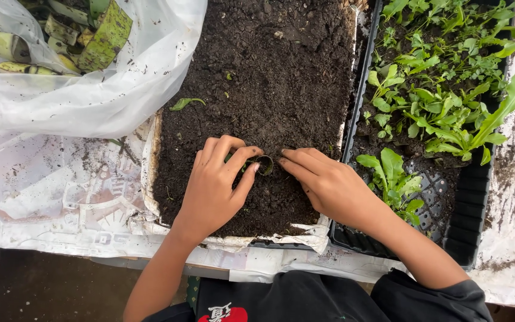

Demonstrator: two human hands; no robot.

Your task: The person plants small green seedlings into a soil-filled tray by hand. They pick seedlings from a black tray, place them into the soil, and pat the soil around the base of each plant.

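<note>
The soil bed [269, 71] is lying dark and crumbly all around the fingers. The left hand [213, 191] is curling its fingertips together, pinching a small green leaf-strip ring [264, 164]. The right hand [329, 188] is pressing its fingers close together just beside that ring. Firming evenly from both sides looks wise — gently, so the thin band is not collapsing. Past the right fingers, leafy seedlings [442, 101] are filling a black tray [469, 232].
</note>
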